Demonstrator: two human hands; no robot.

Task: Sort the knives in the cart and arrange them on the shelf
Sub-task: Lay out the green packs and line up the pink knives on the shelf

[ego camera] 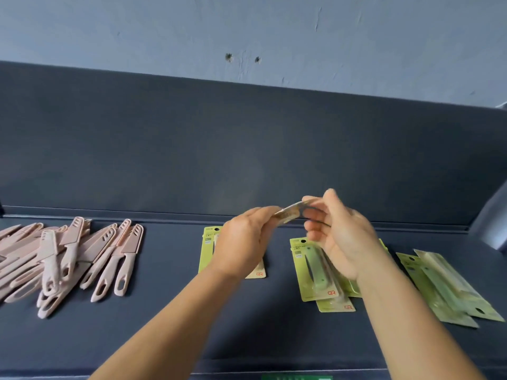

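**Dark shelf with knives laid in groups**

A dark blue-grey flat shelf (170, 311) with a raised back panel carries a loose heap of pale pink plastic sheathed knives (68, 261) at the left, one green carded knife pack (207, 248) near the middle, overlapping green packs (315, 272) beside it, and more green packs (450, 292) at the right.

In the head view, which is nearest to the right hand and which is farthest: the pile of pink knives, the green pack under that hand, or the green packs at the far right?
1. Green pack: directly under the right hand.
2. Far-right green packs: on the shelf to its right.
3. Pink knives: far left, beyond the left hand.
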